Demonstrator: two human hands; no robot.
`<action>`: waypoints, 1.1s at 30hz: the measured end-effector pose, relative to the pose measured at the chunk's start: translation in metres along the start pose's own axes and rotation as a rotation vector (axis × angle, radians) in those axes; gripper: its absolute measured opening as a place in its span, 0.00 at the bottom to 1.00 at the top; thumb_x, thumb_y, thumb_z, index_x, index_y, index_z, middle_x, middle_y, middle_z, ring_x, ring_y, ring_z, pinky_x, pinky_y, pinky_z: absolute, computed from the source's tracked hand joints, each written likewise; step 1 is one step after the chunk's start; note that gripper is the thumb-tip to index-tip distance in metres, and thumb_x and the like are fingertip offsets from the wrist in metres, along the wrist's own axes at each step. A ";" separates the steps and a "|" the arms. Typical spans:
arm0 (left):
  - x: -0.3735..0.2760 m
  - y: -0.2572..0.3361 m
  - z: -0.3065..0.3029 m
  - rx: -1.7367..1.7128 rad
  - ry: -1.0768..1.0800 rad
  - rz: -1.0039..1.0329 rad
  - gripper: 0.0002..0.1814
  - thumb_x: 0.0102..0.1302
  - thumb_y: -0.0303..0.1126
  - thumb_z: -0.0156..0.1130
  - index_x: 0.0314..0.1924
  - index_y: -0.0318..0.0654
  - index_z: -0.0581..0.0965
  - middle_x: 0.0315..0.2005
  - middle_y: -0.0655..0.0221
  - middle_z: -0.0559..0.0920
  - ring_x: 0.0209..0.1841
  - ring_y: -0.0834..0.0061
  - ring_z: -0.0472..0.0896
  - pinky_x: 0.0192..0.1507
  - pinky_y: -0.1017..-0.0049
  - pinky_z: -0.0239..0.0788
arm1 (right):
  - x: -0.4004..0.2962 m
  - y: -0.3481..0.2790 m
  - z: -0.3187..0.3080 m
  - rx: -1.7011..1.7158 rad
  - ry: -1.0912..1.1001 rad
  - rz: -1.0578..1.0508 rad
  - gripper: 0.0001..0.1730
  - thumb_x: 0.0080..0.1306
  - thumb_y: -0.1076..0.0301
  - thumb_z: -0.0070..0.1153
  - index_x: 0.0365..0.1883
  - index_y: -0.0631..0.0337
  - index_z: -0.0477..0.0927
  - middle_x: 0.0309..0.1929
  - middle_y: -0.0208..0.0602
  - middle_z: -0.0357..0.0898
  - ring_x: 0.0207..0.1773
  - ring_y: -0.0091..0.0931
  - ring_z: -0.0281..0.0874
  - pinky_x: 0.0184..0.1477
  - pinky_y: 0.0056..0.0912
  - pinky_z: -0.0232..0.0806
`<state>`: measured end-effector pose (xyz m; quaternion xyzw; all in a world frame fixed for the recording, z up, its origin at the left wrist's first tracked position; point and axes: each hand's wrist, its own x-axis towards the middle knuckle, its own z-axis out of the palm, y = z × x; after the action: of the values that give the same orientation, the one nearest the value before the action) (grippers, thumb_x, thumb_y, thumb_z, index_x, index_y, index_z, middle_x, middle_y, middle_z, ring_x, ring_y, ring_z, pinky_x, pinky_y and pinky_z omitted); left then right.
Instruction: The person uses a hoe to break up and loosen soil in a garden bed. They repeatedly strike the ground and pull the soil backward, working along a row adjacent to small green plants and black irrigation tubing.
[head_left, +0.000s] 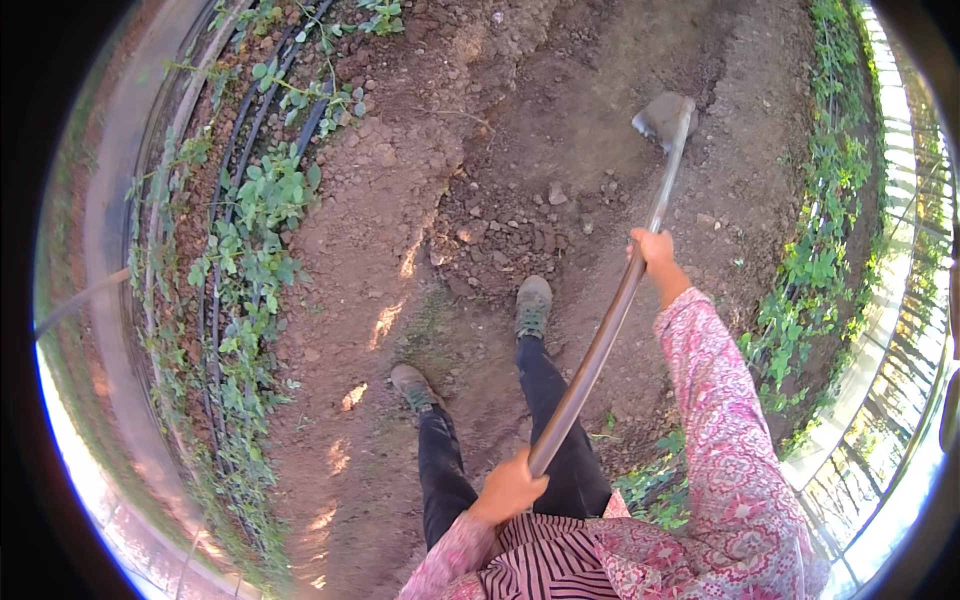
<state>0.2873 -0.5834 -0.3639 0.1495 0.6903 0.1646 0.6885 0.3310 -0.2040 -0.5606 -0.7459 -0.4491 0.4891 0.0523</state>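
Observation:
Both my hands grip the long handle (592, 375) of a hoe. My left hand (510, 487) closes around its lower end, close to my waist. Farther up the shaft, my right hand (654, 249) holds it with the arm stretched forward. At the far end the hoe's metal blade (666, 121), coated with soil and slightly blurred, is over the brown earth at the upper right. I cannot tell whether the blade touches the ground. Loose clods (517, 240) lie in a broken-up patch ahead of my shoes.
My shoes (534, 306) stand apart on the dirt path (352, 300). Leafy plants (259, 217) grow along black irrigation hoses (225, 187) on the left. Another row of green plants (832, 187) borders the right side, with a pale strip (892, 247) beyond it.

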 end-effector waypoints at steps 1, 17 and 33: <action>-0.020 -0.023 -0.001 -0.001 -0.030 -0.028 0.25 0.47 0.42 0.57 0.42 0.31 0.68 0.28 0.45 0.76 0.35 0.48 0.75 0.38 0.61 0.67 | -0.017 0.012 0.004 0.110 -0.079 0.070 0.09 0.51 0.72 0.55 0.26 0.65 0.68 0.19 0.37 0.70 0.17 0.28 0.71 0.17 0.31 0.67; -0.337 -0.219 -0.122 0.788 0.587 -0.497 0.17 0.42 0.40 0.60 0.36 0.47 0.76 0.17 0.62 0.78 0.20 0.58 0.76 0.23 0.63 0.67 | -0.410 0.203 0.153 0.774 -0.338 0.696 0.06 0.54 0.74 0.51 0.27 0.63 0.67 0.18 0.37 0.67 0.17 0.30 0.69 0.18 0.35 0.66; -0.111 -0.097 -0.012 0.348 0.294 -0.059 0.18 0.46 0.40 0.59 0.36 0.40 0.71 0.19 0.57 0.78 0.22 0.56 0.77 0.28 0.61 0.68 | -0.139 0.080 0.044 0.603 -0.321 0.360 0.10 0.57 0.64 0.51 0.23 0.57 0.66 0.13 0.33 0.64 0.14 0.27 0.64 0.16 0.32 0.62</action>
<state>0.2785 -0.7187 -0.3056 0.2201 0.8051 0.0432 0.5490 0.3301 -0.3677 -0.5293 -0.6780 -0.1495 0.7109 0.1117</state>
